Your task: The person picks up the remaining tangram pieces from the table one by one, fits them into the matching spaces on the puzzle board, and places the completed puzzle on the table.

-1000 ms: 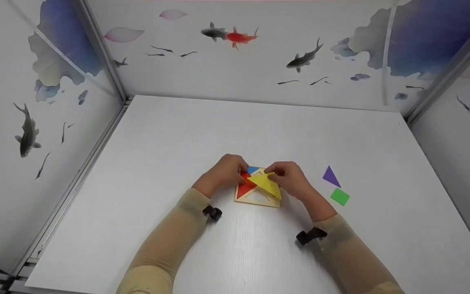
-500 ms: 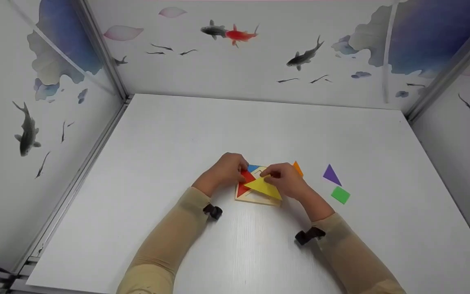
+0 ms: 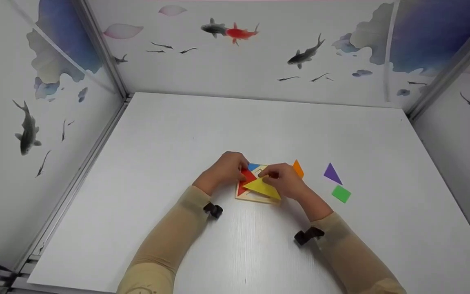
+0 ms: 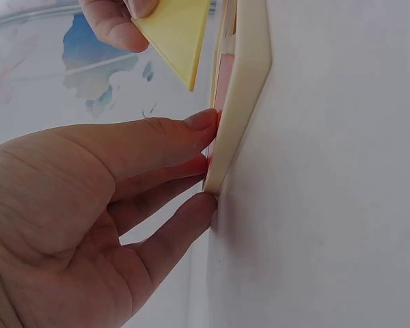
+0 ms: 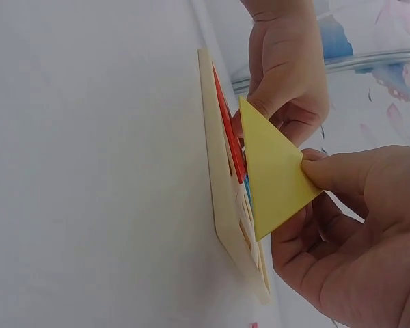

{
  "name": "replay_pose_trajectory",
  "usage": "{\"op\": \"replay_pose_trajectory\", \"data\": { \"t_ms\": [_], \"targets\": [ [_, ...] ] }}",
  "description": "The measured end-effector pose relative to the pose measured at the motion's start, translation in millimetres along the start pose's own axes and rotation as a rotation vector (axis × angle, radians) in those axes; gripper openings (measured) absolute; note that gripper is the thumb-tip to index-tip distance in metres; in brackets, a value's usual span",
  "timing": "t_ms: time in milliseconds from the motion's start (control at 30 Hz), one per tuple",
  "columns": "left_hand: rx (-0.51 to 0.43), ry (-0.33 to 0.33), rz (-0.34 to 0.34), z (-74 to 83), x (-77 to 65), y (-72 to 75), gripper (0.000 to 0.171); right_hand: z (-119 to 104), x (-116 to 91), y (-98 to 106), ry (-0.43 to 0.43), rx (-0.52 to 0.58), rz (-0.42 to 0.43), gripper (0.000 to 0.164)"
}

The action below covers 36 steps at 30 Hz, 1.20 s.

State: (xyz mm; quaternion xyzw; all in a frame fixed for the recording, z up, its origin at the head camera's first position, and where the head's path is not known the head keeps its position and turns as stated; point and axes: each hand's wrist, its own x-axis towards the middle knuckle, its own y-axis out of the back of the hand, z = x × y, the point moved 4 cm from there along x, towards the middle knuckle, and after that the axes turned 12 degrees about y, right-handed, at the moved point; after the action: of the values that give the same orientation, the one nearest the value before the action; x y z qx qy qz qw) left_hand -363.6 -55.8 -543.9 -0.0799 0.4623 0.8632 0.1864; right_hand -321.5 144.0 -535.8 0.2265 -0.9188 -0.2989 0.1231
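Note:
A wooden tangram board (image 3: pixel 255 199) lies on the white table, with a red triangle (image 3: pixel 249 176) and a blue piece (image 3: pixel 253 167) in it. My left hand (image 3: pixel 227 169) holds the board at its left side; in the left wrist view the thumb presses by the red triangle while a fingertip meets the board's outer edge. Between thumb and fingers my right hand (image 5: pixel 355 225) pinches a yellow triangle (image 5: pixel 277 174) by one corner. That triangle is tilted above the board and overlaps its right part in the head view. The right hand partly hides the board's right side.
An orange piece (image 3: pixel 298 168) lies just beyond the right hand. Farther right on the table are a purple triangle (image 3: pixel 333 174) and a green square (image 3: pixel 341 194). Walls printed with fish (image 3: pixel 306 54) enclose the table's back and sides.
My right hand has shifted slightly left with the yellow triangle, which has turned and come lower over the board. The orange piece has come into view behind the hand. My left hand stays put.

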Motion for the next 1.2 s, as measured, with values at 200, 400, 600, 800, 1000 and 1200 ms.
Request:
{"op": "replay_pose_trajectory", "data": {
  "t_ms": [200, 400, 600, 800, 1000, 1200],
  "targets": [
    [-0.006, 0.011, -0.009, 0.3, 0.5, -1.6, 0.041, 2, 0, -3, 0.009, -0.003, -0.02, 0.017],
    [-0.009, -0.018, 0.007, 0.3, -0.4, -0.2, 0.034, 2, 1, -6, 0.059, -0.012, -0.028, 0.018],
    [-0.012, -0.043, 0.012, 0.7, -1.0, 1.4, 0.032, 0, 1, -7, 0.067, -0.032, -0.035, 0.018],
    [-0.024, -0.023, 0.005, -0.2, -1.0, 1.1, 0.036, -2, 1, -9, 0.037, -0.043, -0.053, 0.016],
    [-0.013, -0.02, 0.004, -0.7, -0.2, 0.3, 0.038, -4, 1, -11, 0.042, -0.043, -0.069, 0.016],
    [0.002, -0.057, 0.015, 0.4, 1.3, 1.4, 0.033, -6, 1, -12, 0.05, -0.052, -0.07, 0.015]
  ]
}}
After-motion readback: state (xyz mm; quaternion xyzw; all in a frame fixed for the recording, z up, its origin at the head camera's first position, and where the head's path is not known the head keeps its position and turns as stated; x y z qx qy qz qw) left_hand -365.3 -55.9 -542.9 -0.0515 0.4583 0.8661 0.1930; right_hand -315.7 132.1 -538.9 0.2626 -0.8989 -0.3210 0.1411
